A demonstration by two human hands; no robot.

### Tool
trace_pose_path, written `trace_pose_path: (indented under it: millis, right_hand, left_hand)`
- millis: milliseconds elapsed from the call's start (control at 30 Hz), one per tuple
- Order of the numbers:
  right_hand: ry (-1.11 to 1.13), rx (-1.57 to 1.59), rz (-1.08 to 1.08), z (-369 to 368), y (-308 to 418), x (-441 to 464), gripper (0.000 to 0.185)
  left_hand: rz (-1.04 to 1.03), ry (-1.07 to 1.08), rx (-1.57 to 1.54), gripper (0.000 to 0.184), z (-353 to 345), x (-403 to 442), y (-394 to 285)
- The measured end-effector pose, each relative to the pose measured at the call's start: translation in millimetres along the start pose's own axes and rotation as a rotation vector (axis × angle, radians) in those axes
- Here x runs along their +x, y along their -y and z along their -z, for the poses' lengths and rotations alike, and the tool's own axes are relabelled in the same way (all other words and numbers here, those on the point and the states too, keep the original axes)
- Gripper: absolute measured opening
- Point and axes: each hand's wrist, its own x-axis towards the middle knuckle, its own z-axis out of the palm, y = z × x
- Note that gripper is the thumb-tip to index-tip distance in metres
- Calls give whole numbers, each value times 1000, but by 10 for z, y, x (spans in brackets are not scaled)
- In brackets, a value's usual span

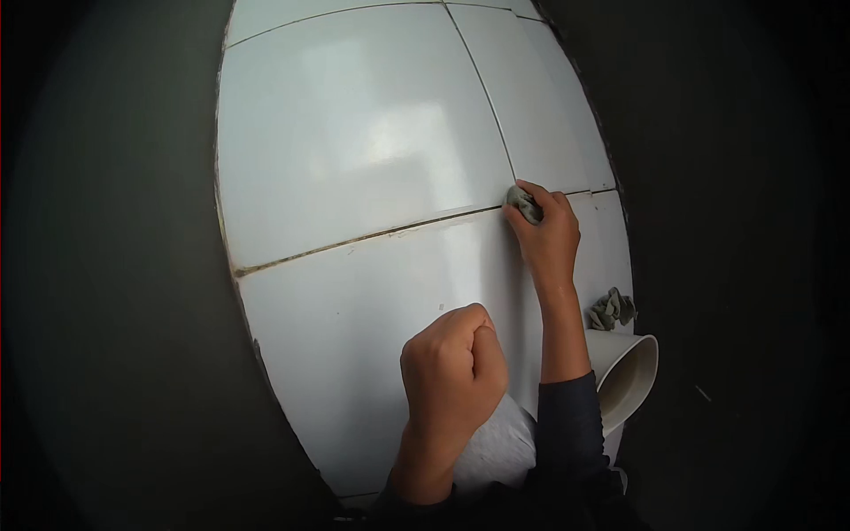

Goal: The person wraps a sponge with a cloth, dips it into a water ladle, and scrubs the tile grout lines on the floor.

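Dark surroundings [106, 265] flank a glossy white tiled surface [328, 150], crossed by a long joint [390, 232] that shows brown and dark stains, most plainly towards the left. Near its right edge is a white container [609, 350], its mouth turned to the right. The left hand [453, 363] hangs near the middle in a clenched fist; whether anything is inside cannot be told. Farther off, the right hand [551, 232] grips a grey-green wad [522, 202] between thumb and fingers, right where a second joint meets the long one. Just beyond the container lies a crumpled grey-green cloth [612, 309]. Good handling here probably means bunching the wad firmly, pressing its edge into the groove rather than skimming the tile, following the joint's line with short, even strokes, and refolding to a fresh face once it soils.
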Motion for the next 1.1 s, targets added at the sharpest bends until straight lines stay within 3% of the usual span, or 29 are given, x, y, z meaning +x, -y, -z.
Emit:
trace_pose_path:
  millis: [67,233,333,467,633,767,867,933,1000,1100]
  right_hand:
    - [-29,-144,68,-28,24,2,29]
    - [140,-59,348,-351,452,-350,33]
    - [198,39,250,-260,397,-275,33]
    - [14,15,-28,-14,-45,-4,29]
    - [-95,-216,143,-129,-40,-67,31]
    - [59,-72,312,-276,292,-298,32]
    - [372,389,118,-152,390,-369,33]
    - [334,599,13,182,380,-406,35]
    - [435,827,-303,762,338,-465,41]
    - [289,1040,-296,1439,53,-757,44]
  left_hand:
    - [2,18,8,17,-10,-7,-7]
    - [-32,22,-2,17,-49,-16,-1]
    - [-26,7,1,19,-20,-6,4]
    - [1,18,-11,21,-30,1,10]
    - [2,49,-49,20,0,20,-20]
    - [-77,94,-14,17,5,23,-28]
    - [-115,32,-42,18,57,66,-11]
    - [-64,-61,-16,19,84,68,-7]
    - [-76,-68,-28,19,53,64,-31]
    - [-103,25,46,19,22,64,7]
